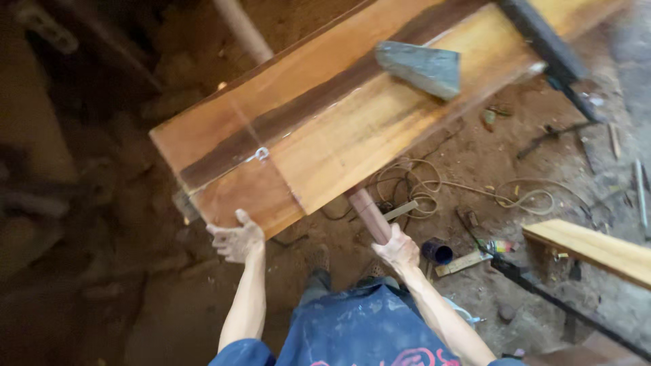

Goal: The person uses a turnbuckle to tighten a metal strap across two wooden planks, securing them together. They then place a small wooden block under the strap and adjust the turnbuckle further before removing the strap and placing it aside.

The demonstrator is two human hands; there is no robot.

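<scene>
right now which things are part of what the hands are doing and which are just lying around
In hand:
- left hand gripping the end of the wide wooden plank
- right hand holding the pinkish pipe that runs under the plank

Lying about:
- grey wedge-shaped block on top of the plank
- coiled cord on the dirt floor
- small blue can
- second plank at right

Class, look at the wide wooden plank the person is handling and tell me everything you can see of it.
The wide wooden plank is long, flat and orange-brown, with a dark stripe along its length and a small metal hook near the middle. It lies slanted across a pinkish pole. A grey wedge-shaped piece rests on top. The left hand holds its near end.
</scene>
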